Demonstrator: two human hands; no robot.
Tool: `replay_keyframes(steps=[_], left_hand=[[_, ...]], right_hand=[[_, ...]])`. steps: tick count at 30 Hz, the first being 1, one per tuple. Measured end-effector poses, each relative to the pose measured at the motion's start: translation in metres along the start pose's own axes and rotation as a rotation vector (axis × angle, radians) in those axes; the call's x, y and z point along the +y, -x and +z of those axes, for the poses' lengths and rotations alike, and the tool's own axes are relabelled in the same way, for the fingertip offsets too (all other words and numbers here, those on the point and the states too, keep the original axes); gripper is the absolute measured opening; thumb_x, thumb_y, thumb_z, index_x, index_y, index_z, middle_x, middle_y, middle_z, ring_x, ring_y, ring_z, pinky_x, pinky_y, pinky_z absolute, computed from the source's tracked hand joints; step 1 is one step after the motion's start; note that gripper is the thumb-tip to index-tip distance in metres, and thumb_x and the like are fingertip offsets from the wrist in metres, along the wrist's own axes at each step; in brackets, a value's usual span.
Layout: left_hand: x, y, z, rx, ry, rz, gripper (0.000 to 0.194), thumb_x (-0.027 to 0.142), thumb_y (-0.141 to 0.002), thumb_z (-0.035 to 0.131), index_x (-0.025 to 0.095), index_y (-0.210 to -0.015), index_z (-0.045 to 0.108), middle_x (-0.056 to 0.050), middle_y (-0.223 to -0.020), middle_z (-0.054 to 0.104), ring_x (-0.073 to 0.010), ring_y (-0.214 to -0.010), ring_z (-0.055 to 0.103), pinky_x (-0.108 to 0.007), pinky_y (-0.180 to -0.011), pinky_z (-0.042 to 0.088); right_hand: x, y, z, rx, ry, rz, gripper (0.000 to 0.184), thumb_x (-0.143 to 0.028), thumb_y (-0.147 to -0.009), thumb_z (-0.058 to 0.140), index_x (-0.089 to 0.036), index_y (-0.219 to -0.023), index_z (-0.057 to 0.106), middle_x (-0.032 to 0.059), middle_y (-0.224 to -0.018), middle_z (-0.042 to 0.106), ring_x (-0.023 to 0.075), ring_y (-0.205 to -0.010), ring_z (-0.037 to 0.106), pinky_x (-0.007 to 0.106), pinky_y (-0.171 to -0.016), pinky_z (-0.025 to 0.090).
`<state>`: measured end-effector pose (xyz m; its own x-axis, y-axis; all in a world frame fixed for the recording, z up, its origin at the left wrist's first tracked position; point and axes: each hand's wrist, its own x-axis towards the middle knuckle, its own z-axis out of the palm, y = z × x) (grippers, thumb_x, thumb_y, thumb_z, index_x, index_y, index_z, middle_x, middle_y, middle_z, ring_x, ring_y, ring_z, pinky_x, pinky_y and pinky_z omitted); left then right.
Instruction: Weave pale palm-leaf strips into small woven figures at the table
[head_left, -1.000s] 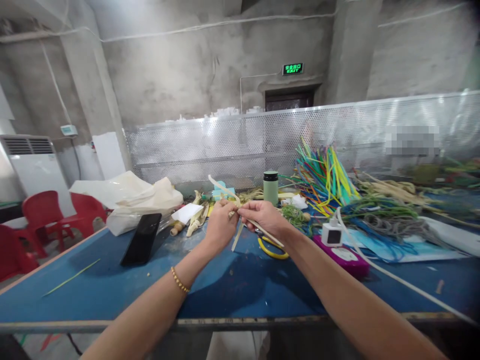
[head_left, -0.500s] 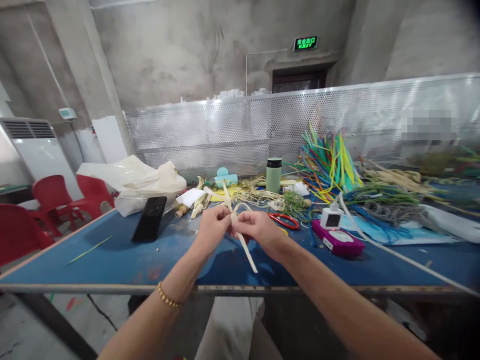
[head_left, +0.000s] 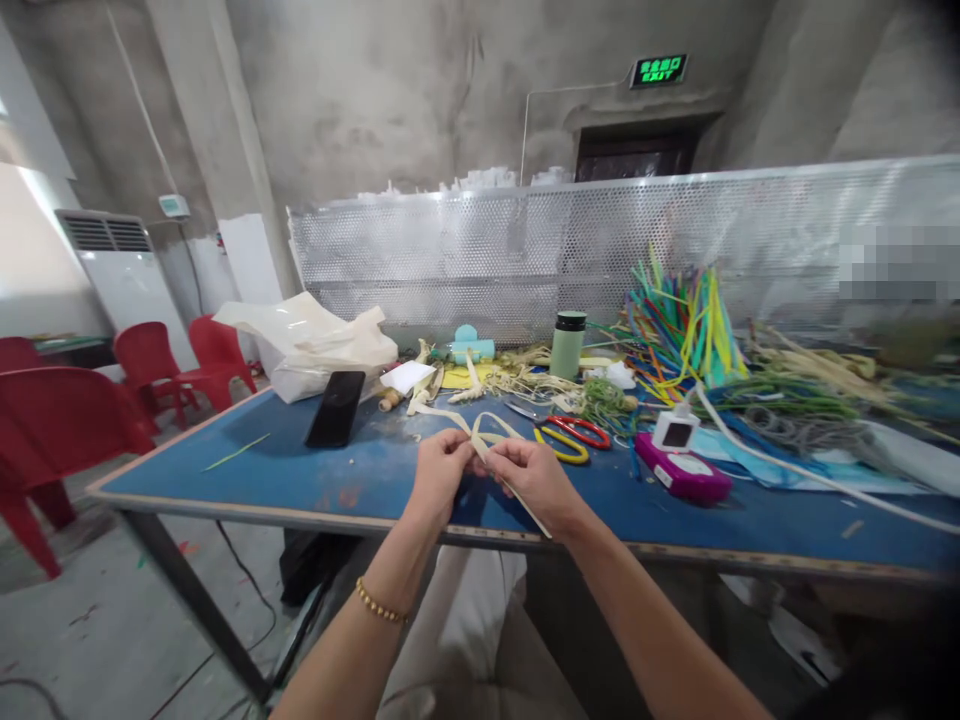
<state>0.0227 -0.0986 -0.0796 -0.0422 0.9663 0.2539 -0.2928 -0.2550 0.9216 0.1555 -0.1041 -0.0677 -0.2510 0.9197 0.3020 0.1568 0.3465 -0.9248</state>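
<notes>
Pale flat weaving strips [head_left: 480, 437] cross each other between my two hands, just above the table's near edge. My left hand [head_left: 442, 468] pinches them from the left, with thumb and forefinger together. From the right, my right hand [head_left: 534, 480] pinches the same strips, its fingertips nearly touching the left ones. One strip end slants down under the right hand, and others loop up and away toward the back. Red-handled scissors [head_left: 577, 432] and a yellow-handled pair [head_left: 564, 448] lie just beyond the right hand.
A black phone [head_left: 335, 410] and a pale plastic bag [head_left: 307, 345] lie left on the blue table [head_left: 262, 480]. Behind stands a green bottle [head_left: 568, 347]. Colourful strips [head_left: 686, 325], a purple device [head_left: 686, 478] and a white cable [head_left: 795, 480] are at right.
My view has turned left, so the scene sits further right. The strips have shifted in my fingers: looped ends now spread behind my hands, and the scissors show more fully.
</notes>
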Motion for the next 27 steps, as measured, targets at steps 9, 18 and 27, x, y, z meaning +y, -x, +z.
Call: replay_keyframes(steps=[9, 18, 27], left_hand=[[0.008, -0.009, 0.013, 0.014, 0.035, -0.06, 0.013, 0.019, -0.056, 0.067, 0.012, -0.064, 0.062, 0.001, -0.055, 0.06, -0.0114, -0.048, 0.055, -0.027, -0.057, 0.05], [0.038, -0.047, 0.037, -0.056, 0.075, -0.099, 0.009, 0.011, -0.049, 0.066, 0.012, -0.054, 0.058, 0.003, -0.049, 0.053, -0.0058, -0.046, 0.046, -0.021, -0.054, 0.045], [0.015, -0.032, 0.021, -0.084, 0.232, -0.152, 0.017, 0.024, -0.057, 0.07, 0.012, -0.062, 0.059, -0.002, -0.062, 0.061, -0.0101, -0.057, 0.058, -0.024, -0.062, 0.05]], right_hand=[[0.003, 0.003, -0.004, 0.103, -0.094, 0.009, 0.022, -0.037, -0.069, 0.065, -0.016, -0.069, 0.058, -0.0022, -0.055, 0.055, 0.009, -0.046, 0.044, 0.023, -0.046, 0.036], [-0.006, -0.032, -0.02, 0.211, -0.014, -0.005, 0.034, -0.049, -0.066, 0.068, -0.019, -0.061, 0.053, -0.0038, -0.046, 0.049, 0.0088, -0.035, 0.04, 0.024, -0.035, 0.032], [0.004, -0.034, -0.014, 0.167, -0.007, 0.014, 0.032, -0.046, -0.067, 0.068, -0.018, -0.064, 0.053, -0.0038, -0.047, 0.053, 0.0083, -0.037, 0.043, 0.022, -0.036, 0.036]])
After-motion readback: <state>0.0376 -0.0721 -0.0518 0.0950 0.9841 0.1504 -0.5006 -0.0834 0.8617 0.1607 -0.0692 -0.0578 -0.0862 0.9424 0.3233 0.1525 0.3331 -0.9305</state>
